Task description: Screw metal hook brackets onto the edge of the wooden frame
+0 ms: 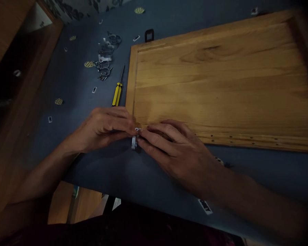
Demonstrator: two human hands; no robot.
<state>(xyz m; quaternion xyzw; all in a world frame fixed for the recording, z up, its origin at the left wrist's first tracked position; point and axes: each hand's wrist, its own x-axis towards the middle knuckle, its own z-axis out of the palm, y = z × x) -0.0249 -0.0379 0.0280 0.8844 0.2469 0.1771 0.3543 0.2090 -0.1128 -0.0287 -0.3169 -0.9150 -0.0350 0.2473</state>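
Observation:
A wooden door panel (215, 82) with a raised frame lies flat on the blue cloth. At its near left corner is a small shiny metal fitting (133, 142), its curved part hanging over the panel's edge. My left hand (109, 126) pinches the top of the fitting between thumb and fingertips. From the other side, my right hand (174, 147) grips it with thumb and forefinger, its other fingers resting over the panel's near edge. The fingertips hide much of the fitting. A screwdriver (117, 94) with a yellow and black handle lies beside the panel's left edge.
Several curved metal fittings (105, 56) lie in a pile at the back left, with loose screws (103, 78) by them. A dark frame-shaped thing (149, 35) touches the panel's far edge. Small holes dot the panel's near rail. The patterned blue tablecloth (77, 82) covers the table.

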